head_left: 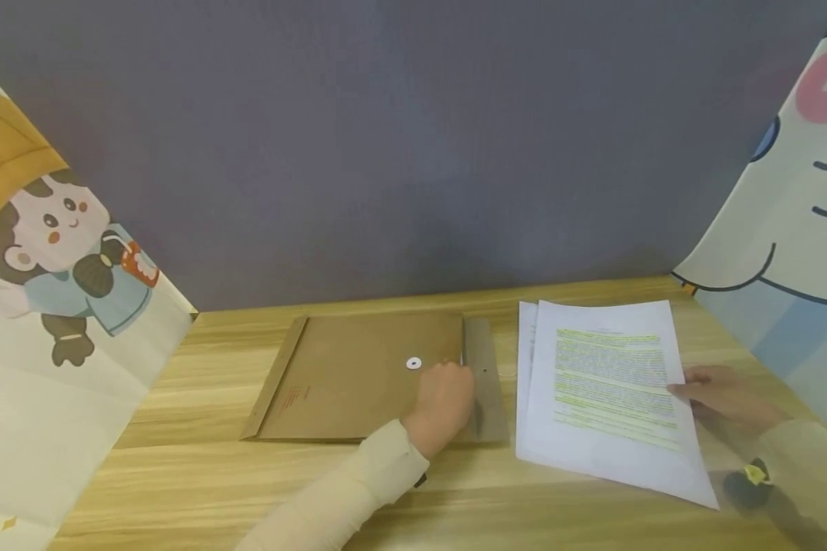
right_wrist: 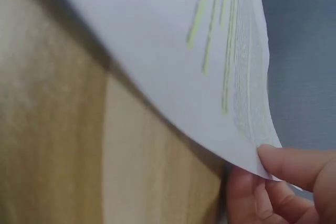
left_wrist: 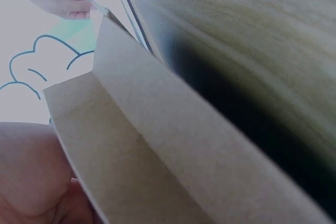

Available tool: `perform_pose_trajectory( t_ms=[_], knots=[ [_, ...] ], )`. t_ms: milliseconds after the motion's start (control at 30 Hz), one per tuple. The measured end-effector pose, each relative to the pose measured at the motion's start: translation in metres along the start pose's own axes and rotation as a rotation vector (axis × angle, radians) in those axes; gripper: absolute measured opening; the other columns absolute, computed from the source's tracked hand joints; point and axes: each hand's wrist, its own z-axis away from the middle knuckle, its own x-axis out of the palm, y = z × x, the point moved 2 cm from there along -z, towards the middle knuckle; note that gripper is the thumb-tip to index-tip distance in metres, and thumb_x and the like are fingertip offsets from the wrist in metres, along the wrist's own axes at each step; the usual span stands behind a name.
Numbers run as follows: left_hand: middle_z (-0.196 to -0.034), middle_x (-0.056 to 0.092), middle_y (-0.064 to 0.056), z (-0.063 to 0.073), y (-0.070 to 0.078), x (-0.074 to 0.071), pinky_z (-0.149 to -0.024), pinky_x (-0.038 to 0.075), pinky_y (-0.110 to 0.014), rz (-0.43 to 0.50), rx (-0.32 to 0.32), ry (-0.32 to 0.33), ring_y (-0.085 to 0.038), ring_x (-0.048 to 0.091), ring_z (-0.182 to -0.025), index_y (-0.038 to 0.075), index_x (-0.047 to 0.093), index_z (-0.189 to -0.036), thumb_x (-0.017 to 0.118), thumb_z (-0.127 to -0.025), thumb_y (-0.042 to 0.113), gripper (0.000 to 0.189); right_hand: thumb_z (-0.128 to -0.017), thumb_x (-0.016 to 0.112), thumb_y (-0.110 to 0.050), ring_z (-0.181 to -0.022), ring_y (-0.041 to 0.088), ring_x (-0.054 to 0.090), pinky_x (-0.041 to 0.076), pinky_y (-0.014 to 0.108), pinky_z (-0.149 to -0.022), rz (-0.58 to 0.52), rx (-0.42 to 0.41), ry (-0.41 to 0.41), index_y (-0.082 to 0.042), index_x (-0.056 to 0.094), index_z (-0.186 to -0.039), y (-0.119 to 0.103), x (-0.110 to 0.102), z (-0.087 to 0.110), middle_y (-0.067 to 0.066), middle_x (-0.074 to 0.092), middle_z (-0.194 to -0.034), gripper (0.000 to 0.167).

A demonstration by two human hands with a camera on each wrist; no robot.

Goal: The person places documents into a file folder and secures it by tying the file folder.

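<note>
A brown kraft document envelope lies flat on the table, its flap folded out to the right. My left hand grips the front panel at the mouth of the envelope with curled fingers. In the left wrist view, the envelope's side fold stands spread beside the left hand. On the right, my right hand pinches the right edge of a printed sheet with yellow highlighted lines, thumb on top. The right wrist view shows that edge raised off the table. Another white sheet shows beneath its left side.
The wood-grain table meets a grey panel at the back. Printed cartoon panels stand at left and right. A white button sits on the envelope's front. A small yellow item is by the right sleeve.
</note>
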Motion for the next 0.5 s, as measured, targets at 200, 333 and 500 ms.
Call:
perform_pose_trajectory(
  t_ms=[200,333,500],
  knots=[
    [-0.059,0.057,0.003,-0.0014,0.0008,-0.0008,-0.041,0.044,-0.019,0.036,-0.006,0.008,-0.007,0.054,-0.052,0.013,0.066,-0.064,0.067,-0.081,0.018,0.018,-0.098,0.049,-0.026,-0.076,0.008,0.058,0.048,0.023,-0.066,-0.033,-0.010,0.023,0.016,0.051,-0.114,0.0035,-0.0003,0.0077,0.007,0.066,-0.094,0.045],
    [-0.059,0.057,0.002,-0.0010,0.0011,-0.0005,-0.041,0.044,-0.020,0.040,0.001,-0.007,-0.007,0.053,-0.052,0.013,0.065,-0.063,0.066,-0.082,0.019,0.020,-0.098,0.048,-0.032,-0.078,0.007,0.057,0.049,0.023,-0.068,-0.101,0.024,0.022,0.018,0.044,-0.122,0.0053,-0.0034,0.0091,0.002,0.064,-0.096,0.056],
    [-0.057,0.056,0.002,-0.0009,0.0008,-0.0009,-0.039,0.043,-0.020,0.055,-0.003,-0.001,-0.007,0.053,-0.050,0.012,0.064,-0.061,0.065,-0.083,0.019,0.023,-0.098,0.047,-0.035,-0.083,0.003,0.059,0.052,0.023,-0.074,-0.241,0.065,-0.006,0.021,0.027,-0.133,0.0062,-0.0065,0.0083,-0.005,0.064,-0.097,0.068]
  ],
)
